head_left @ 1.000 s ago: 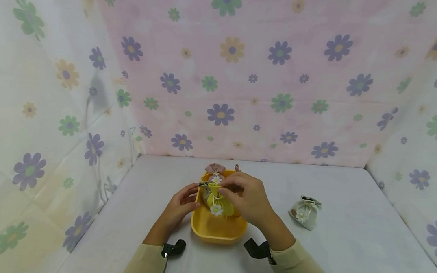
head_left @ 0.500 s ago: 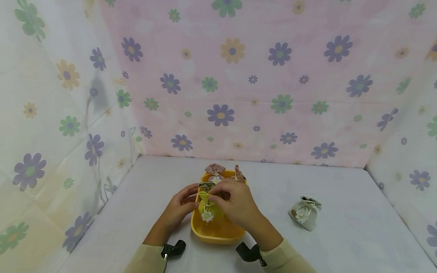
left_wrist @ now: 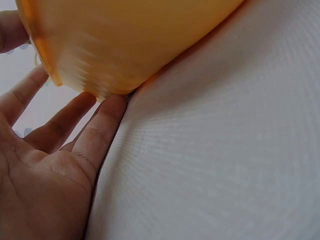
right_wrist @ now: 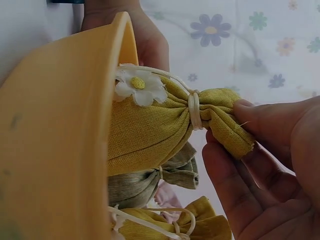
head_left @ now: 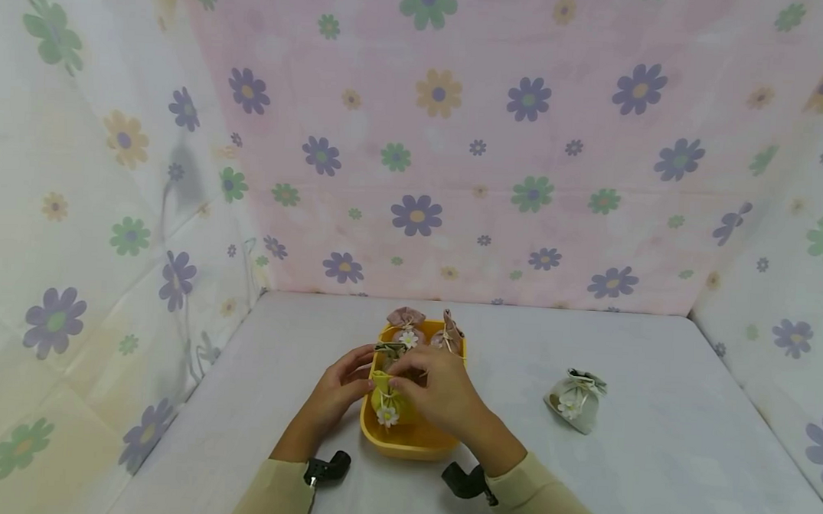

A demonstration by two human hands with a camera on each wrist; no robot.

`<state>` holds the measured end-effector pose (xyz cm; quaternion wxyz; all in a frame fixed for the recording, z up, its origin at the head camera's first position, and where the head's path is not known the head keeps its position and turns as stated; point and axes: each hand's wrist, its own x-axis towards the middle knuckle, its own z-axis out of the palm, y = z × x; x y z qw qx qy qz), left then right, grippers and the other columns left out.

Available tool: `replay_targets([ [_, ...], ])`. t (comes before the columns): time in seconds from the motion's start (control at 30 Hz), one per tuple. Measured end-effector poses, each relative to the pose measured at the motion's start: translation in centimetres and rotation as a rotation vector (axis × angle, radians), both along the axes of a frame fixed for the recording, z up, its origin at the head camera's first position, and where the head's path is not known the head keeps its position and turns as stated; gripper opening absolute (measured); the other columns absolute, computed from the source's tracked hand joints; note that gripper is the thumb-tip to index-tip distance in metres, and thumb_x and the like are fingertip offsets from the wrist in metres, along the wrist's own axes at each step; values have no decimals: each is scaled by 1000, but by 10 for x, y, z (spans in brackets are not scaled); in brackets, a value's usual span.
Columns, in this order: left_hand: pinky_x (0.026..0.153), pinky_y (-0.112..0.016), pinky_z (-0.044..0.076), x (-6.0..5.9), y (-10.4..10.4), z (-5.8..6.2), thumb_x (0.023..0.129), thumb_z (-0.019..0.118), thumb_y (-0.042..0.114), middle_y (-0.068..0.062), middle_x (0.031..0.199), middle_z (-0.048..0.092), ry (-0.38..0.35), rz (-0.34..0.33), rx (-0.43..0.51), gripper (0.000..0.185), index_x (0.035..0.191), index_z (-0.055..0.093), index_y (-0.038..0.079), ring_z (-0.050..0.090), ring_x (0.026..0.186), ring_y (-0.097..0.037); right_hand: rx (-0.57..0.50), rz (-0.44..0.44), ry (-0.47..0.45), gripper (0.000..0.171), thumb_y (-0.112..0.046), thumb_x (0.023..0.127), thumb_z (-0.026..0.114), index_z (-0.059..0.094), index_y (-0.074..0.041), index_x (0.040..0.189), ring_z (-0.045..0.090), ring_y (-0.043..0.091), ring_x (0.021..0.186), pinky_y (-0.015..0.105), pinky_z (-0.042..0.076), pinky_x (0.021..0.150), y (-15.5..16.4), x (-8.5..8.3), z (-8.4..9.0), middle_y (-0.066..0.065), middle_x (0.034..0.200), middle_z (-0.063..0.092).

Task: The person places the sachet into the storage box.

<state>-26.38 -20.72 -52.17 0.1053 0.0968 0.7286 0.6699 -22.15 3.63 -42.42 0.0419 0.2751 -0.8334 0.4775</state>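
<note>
Inside one tub (head_left: 376,438), five pouches, one outside (head_left: 574,401)

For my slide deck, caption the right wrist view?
Right hand pinches the gathered top of a yellow daisy pouch inside the yellow tray.

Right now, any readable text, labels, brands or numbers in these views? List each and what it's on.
None readable in any view.
Yellow pouch held by right hand: daisy decoration only, no text.
Yellow tray, steadied by left hand: plain.
Backdrop cloth: flower print only.
</note>
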Motion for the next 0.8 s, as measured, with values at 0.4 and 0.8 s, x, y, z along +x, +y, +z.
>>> replay_targets([
  [0.4,116,-48,46,1,2,2,93,66,11,1,155,50,9,7,12,62,148,51,34,48,146,-27,90,-12,-23,9,-22,93,78,79,-26,101,62,6,90,17,57,78,-1,-2,-11,-16,100,68],
  [0.8,116,-49,45,0,3,1,90,69,14,2,155,50,-5,30,-4,64,148,51,35,49,145,-27,134,-3,6,6,-24,94,78,79,-24,100,61,6,87,19,57,75,2,-1,-13,-16,98,68],
])
